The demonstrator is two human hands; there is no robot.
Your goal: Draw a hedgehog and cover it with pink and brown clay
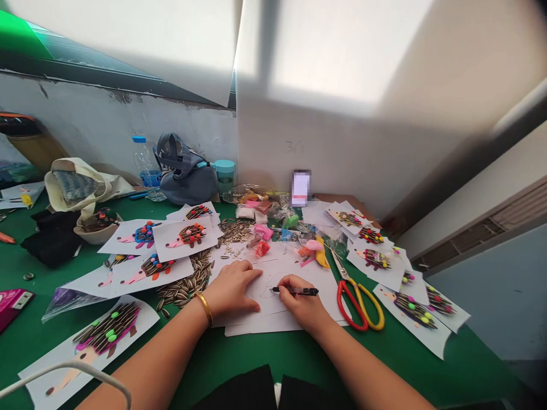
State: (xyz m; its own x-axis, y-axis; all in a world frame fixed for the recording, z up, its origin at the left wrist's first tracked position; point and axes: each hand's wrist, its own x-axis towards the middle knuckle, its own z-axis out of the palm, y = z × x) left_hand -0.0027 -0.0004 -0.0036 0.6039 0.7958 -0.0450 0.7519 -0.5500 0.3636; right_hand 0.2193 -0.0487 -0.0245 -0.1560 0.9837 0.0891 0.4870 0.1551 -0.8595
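White paper sheets (pixel 248 324) lie stacked on the green table in front of me, with a faint outline drawn on the top one. My left hand (pixel 233 287) rests flat on the paper, fingers and thumb apart, a gold bangle at its wrist. In my right hand (pixel 301 302) is a black pen (pixel 305 291), its tip touching the paper at the drawn lines. Scissors (pixel 356 304) with one red and one yellow handle lie just right of the paper. Striped seeds (pixel 183 287) are heaped beyond my left wrist.
Hedgehog pictures with seed spines lie at left (pixel 188 239) and right (pixel 376 265). Coloured clay pieces (pixel 262 230) and bags sit behind the paper. A phone (pixel 301 188) stands against the board. A blue bag (pixel 183 173), bottle (pixel 145 162) and white cable (pixel 85 367) are at left.
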